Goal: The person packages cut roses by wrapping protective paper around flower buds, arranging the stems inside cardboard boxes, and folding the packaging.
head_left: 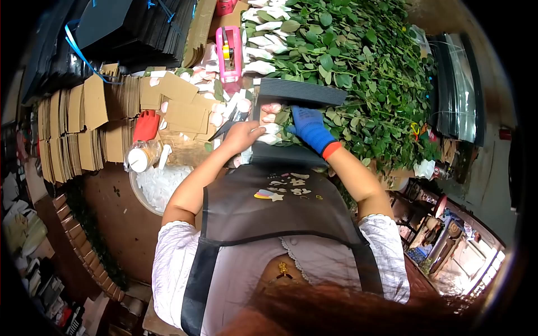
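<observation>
My bare left hand (245, 136) is at the heads of a small row of roses, its fingers closed on a rose bud (271, 129) in a white sleeve. Pinkish rose heads (271, 108) lie just above it. In a blue knitted glove, my right hand (308, 124) wraps over the leafy stems just right of the buds, its fingertips partly hidden by leaves. The roses lie between the raised flap of a black corrugated sheet (302, 92) and its lower part (286, 155), close to my apron.
A thick pile of leafy rose stems (358, 67) covers the right of the table, with white-sleeved heads (260, 53). A pink tape dispenser (229, 56), cardboard pieces (188, 116), a jar (140, 158) and a red glove (147, 126) lie left. Black sheets (134, 28) stack behind; a tub (159, 187) holds white scraps.
</observation>
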A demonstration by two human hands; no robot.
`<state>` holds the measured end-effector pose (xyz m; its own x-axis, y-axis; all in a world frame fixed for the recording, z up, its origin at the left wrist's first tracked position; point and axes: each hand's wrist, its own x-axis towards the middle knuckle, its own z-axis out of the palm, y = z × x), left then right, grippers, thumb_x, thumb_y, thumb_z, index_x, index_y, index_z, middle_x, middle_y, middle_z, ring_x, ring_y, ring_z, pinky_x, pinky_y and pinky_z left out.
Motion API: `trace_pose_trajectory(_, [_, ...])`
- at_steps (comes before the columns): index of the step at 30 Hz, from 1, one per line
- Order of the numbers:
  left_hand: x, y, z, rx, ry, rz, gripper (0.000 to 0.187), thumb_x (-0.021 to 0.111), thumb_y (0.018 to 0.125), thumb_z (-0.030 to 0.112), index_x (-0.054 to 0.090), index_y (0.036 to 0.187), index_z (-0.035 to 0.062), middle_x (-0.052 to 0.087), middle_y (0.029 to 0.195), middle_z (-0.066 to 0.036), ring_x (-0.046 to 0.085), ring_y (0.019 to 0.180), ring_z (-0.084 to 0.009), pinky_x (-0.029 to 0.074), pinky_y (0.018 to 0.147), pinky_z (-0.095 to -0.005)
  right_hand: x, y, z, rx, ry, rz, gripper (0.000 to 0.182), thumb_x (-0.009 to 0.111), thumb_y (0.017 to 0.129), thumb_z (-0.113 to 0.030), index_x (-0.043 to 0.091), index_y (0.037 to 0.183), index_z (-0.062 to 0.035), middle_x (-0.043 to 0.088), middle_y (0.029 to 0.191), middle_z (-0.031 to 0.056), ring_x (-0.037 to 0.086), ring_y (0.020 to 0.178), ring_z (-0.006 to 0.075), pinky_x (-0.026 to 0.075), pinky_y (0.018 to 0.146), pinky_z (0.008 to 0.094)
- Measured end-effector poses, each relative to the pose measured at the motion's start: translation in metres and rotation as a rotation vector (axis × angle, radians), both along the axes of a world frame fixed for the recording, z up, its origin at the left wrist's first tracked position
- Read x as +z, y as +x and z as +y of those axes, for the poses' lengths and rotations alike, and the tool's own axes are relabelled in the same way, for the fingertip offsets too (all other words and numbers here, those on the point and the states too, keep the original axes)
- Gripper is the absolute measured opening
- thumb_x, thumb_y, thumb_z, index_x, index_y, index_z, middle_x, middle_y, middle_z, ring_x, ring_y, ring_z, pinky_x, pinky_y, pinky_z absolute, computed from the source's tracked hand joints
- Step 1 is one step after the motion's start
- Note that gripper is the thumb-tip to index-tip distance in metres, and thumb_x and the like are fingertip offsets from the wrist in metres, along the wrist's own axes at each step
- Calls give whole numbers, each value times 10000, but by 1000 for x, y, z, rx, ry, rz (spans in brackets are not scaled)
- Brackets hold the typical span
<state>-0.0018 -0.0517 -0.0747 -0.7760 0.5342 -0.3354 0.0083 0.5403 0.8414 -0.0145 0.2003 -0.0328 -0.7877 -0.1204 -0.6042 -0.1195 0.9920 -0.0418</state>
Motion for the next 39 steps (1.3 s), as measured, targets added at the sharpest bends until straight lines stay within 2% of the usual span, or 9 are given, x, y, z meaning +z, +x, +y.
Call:
trace_pose_trajectory(5, [6,-5,-50,433,211,-347,255,644,975,238,660,858,13,672,814,-34,610,779,-170,486,774,-313,-1,3,5,-10,-76,36,704,742,781,-496,545,1291,-53,710,1138,147,686,1052,323,534,908,417])
trace_pose_trajectory(8, [7,5,-70,288,225,99,126,642,897,107,665,826,6,705,851,-41,655,823,-168,503,818,-284,11,3,24,-105,-244,32,681,727,798,-496,551,1313,-87,706,1137,161,682,1026,345,534,894,427])
trace_pose_trajectory(14, [11,17,-32,149,-50,127,361,797,834,374,625,910,65,665,799,-147,644,768,-312,510,728,-390,61,31,6,-84,-625,184,275,646,889,-434,702,1102,-269,736,972,89,698,909,337,547,822,447])
trace_pose_trajectory(18, [5,-1,-10,-233,-177,78,421,733,877,486,712,1001,85,697,846,-177,679,861,-374,510,768,-456,33,24,-18,282,-215,-98,247,641,905,-376,722,1052,-195,741,977,132,709,934,335,554,809,448])
trace_pose_trajectory(27, [-28,44,3,422,264,-276,380,682,923,337,699,756,-4,684,781,-145,650,753,-188,487,706,-343,0,13,-34,493,51,-209,250,573,925,-201,767,1019,-73,749,1052,167,725,1004,308,569,808,435])
trace_pose_trajectory(31, [-74,79,-2,843,639,-149,271,659,934,284,682,846,28,614,765,-7,547,714,-116,432,657,-292,1,15,-35,523,61,-175,240,560,930,-171,773,990,-79,754,1024,163,732,974,305,574,785,427])
trace_pose_trajectory(33, [7,73,-47,1145,648,-415,188,644,940,248,678,916,65,591,795,22,532,736,-101,428,680,-272,5,18,-38,529,62,-155,236,557,932,-161,775,984,-85,758,1011,153,736,958,298,575,771,426])
trace_pose_trajectory(37, [28,120,-213,766,-155,-162,294,712,888,328,725,927,36,678,756,-49,579,651,-193,464,637,-359,2,19,-41,595,103,-131,235,553,941,-151,778,988,-103,764,1010,122,741,945,276,575,745,425])
trace_pose_trajectory(39, [44,137,-248,533,-1201,36,291,743,859,342,749,889,53,735,797,-129,685,744,-254,520,691,-376,-6,20,-44,623,122,-143,233,557,944,-154,780,993,-108,766,1015,106,742,942,266,574,736,421])
